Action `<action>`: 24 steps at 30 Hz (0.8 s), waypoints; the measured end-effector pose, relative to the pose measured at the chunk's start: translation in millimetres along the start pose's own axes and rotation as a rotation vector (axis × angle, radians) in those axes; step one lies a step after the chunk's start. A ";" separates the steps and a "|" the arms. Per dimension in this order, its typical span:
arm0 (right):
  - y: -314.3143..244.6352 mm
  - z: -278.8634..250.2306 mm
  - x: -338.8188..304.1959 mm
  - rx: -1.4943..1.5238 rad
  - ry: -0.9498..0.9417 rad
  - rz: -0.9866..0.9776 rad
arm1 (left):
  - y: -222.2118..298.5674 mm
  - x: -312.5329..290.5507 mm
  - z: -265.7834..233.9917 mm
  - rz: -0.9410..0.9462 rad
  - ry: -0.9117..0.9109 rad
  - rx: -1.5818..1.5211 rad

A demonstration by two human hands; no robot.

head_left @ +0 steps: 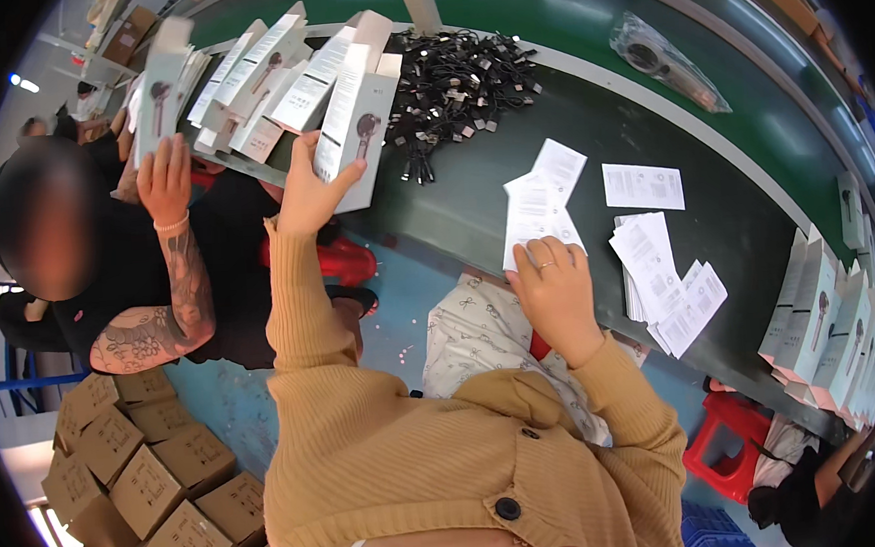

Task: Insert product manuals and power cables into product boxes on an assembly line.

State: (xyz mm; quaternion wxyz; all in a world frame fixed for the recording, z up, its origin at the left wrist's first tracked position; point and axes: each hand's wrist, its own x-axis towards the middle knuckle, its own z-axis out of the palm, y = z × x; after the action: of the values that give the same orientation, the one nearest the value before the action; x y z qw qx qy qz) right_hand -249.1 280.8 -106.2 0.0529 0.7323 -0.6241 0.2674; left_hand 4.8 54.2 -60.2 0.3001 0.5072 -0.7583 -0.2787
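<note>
My left hand (314, 186) grips a tall white box (359, 128) with a picture of a dark handheld device on its side. The box stands tilted at the table's near edge, its top flap up. On the right, my right hand (550, 282) rests with its fingers on a printed leaflet (526, 213) lying on the dark table; whether it pinches the paper is hard to see. Another leaflet (561, 166) lies just beyond, overlapping it. Farther right are a single leaflet (644, 187) and a fanned stack of leaflets (650, 258).
Black cables (461, 87) lie heaped at the back, beside a row of white boxes (255, 69). A bagged device (667, 64) sits at the far side. More boxes (831, 325) stand at right. A co-worker (155, 241) holds a box at left. Brown cartons (150, 492) fill the lower left.
</note>
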 end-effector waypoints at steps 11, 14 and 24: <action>6.2 -25.2 -19.7 -0.008 -0.007 0.048 | 30.5 -80.5 75.6 0.006 -0.402 -0.960; 12.4 -26.3 -24.3 -0.016 0.000 0.033 | 39.2 -93.0 86.0 -0.071 -0.458 -1.001; 0.0 -174.9 -17.9 0.557 0.819 0.581 | 64.0 -116.7 88.4 -0.030 -0.649 -0.849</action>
State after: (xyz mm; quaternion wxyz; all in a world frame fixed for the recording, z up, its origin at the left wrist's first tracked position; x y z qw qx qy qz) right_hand -307.4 368.5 34.4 0.0200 0.3537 -0.6344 0.6871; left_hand -63.2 195.1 -92.5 0.2248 0.2398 -0.6253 -0.7078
